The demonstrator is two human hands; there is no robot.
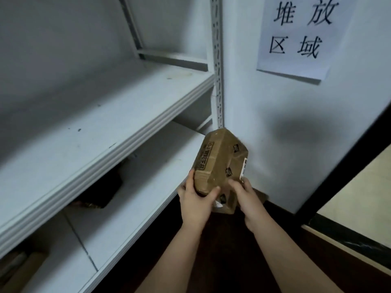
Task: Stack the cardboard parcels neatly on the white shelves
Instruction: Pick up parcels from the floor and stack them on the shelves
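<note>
White-walled corner, dim; steel shelving along the left, paper sign (296,37) with four characters taped high on the right wall. Dark floor below, pale doorway strip at far right.

Head view only. Cardboard parcel (220,161) held upright in mid-air just off the front edge of the lower shelf (148,187), clamped from both sides: left hand (195,203) wrapped round its near bottom corner, thumb on the front face; right hand (246,196) closed on the opposite lower edge. Long axis near vertical, top tipped slightly away toward the perforated upright (218,66). Shelves lay to the left of the grip, so left hand nearer to them; upper shelf (95,115) bare where seen.

Hard to read: printing on the parcel blurred, white label on its right side cut short. Dark shape under the upper shelf, further back on the lower shelf, not identifiable. Something brown at bottom left, possibly another box, cropped.
</note>
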